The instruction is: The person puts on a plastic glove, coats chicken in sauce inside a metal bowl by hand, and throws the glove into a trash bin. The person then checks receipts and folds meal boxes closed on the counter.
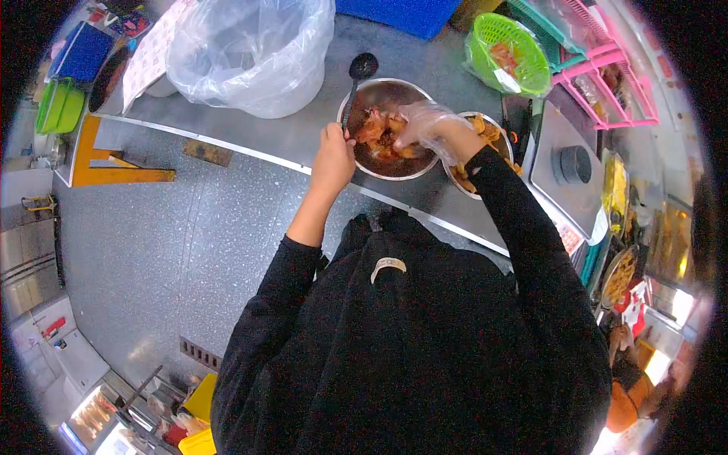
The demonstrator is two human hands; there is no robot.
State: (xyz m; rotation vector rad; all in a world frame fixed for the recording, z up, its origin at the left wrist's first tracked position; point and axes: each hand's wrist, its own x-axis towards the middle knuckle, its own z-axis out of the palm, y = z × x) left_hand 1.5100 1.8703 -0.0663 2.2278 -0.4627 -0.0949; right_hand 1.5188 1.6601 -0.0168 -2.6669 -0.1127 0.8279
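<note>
A large metal bowl (393, 178) on the steel counter holds pieces of food in dark red-brown sauce. My left hand (332, 157), bare, is closed round the handle of a black ladle (363, 67) at the bowl's left rim; the ladle's head points away, beyond the far rim. Inside a clear plastic glove, my right hand (436, 130) reaches over the bowl's right side, its fingertips at the food pieces (387, 135). The glove's glare hides whether those fingers grip a piece. Partly under my right forearm stands a second bowl (469, 194) of golden-brown pieces.
A big tub lined with clear plastic (254, 61) stands left of the bowls. Beyond them are a blue container (402, 14), a green basket (509, 57) and a pink rack (607, 76). A steel lid-like surface (567, 163) lies right. Another person (626, 402) is at lower right.
</note>
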